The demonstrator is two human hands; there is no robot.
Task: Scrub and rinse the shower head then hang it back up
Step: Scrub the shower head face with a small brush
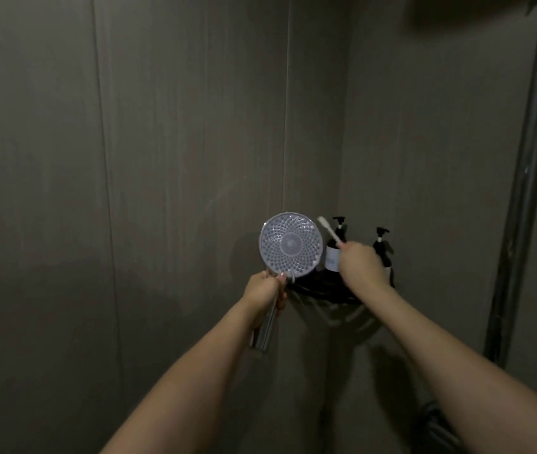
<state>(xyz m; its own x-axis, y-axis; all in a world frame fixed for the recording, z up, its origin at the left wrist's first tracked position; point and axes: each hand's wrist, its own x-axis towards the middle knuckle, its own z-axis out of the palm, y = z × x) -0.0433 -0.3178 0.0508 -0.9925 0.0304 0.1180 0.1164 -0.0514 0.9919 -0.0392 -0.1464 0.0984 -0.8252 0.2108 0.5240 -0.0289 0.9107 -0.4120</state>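
Left hand [265, 291] gripping shower head [290, 245] handle, face toward viewer. Right hand [360, 262] pinching toothbrush [330, 231], bristles just beside head rim.

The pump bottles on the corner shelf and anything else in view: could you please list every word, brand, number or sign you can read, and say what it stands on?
No text can be read in this view.
Left pump bottle: it carries a pale label, but the print on it is too blurred and dim to read.
Right pump bottle: no readable label; the right hand covers part of it.
Shower head and toothbrush: no marking shows.
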